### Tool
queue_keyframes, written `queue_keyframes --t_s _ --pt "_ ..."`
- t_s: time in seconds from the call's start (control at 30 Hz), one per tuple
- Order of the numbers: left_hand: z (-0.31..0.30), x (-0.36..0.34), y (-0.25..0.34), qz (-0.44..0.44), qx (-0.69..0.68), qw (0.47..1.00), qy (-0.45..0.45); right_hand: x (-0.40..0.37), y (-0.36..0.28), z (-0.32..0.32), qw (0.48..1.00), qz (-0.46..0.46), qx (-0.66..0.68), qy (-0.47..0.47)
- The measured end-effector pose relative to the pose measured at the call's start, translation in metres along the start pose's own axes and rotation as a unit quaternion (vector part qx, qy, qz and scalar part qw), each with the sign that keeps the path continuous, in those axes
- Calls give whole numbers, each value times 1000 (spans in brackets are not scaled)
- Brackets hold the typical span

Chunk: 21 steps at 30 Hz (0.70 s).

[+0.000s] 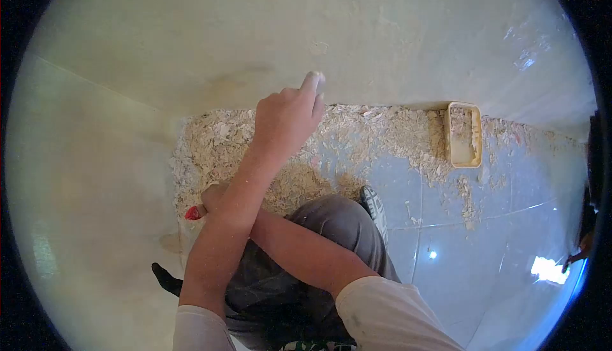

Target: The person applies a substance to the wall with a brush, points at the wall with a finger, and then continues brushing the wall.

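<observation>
The floor point(510, 188) is glossy pale blue-grey tile with thin grout lines and bright glare spots. Pale flakes point(382, 131) lie in a thick drift along the foot of the wall, thinning to scattered bits further out. A cream rectangular tray point(449, 136) sits among them against the wall, and a shoe point(374, 203) rests near the drift's edge.

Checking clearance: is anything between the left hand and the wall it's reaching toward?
Nothing visible. The left hand appears to have its fingertips on the wall. The right hand, gripping a red tool, sits lower down, under the left forearm.
</observation>
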<state>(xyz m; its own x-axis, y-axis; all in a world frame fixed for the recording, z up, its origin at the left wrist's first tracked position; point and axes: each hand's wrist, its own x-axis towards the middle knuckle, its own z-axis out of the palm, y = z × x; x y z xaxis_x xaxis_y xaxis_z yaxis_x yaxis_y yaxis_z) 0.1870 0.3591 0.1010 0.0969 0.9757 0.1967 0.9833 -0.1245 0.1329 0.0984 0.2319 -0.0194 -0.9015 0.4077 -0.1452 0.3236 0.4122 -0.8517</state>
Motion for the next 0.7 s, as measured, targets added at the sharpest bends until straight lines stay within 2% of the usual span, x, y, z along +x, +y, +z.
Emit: queue_keyframes --t_s 0.07,0.13,0.2,0.23,0.27,0.3,0.33,0.37,0.4,0.43,0.47,0.53,0.57,0.63,0.7 --pt "-5 1 3 -26 -13 999 -22 2 3 3 1000 17 -20 1" --pt "-4 2 4 -50 -28 997 -46 -21 -6 -22 996 -60 64 -2" --pt "4 1 0 -69 -266 960 -54 -17 -3 -21 996 -71 51 -3" --pt "10 0 -2 -70 -266 960 -54 -13 -1 -19 996 -83 39 -5" --pt "18 -1 -4 -110 -416 898 -95 -10 1 -17 995 -95 26 -6" --pt "20 0 -3 -147 -554 808 -134 -9 2 -17 994 -107 14 -8" --pt "23 -1 -2 -148 -555 807 -135 -9 3 -16 993 -118 2 -10" --pt "26 -2 0 -148 -594 783 -110 -10 3 -14 993 -117 4 -11" --pt "27 -3 2 -148 -631 757 -83 -14 -2 -16 999 -48 20 -14" --pt "29 -2 3 -150 -629 758 -83 -18 -7 -19 999 19 36 -17" --pt "32 0 3 -153 -616 771 -53 -18 -7 -25 999 16 36 -17" --pt "33 4 1 -155 -602 783 -22 -19 -5 -40 989 -128 18 -76" --pt "33 6 0 -156 -602 783 -10 -26 -5 -42 989 -127 18 -75" --pt "32 9 3 -158 -603 782 1 -43 -11 -48 993 -116 31 15" --pt "30 11 3 -155 -613 775 0 -20 1 -23 996 -86 22 10"
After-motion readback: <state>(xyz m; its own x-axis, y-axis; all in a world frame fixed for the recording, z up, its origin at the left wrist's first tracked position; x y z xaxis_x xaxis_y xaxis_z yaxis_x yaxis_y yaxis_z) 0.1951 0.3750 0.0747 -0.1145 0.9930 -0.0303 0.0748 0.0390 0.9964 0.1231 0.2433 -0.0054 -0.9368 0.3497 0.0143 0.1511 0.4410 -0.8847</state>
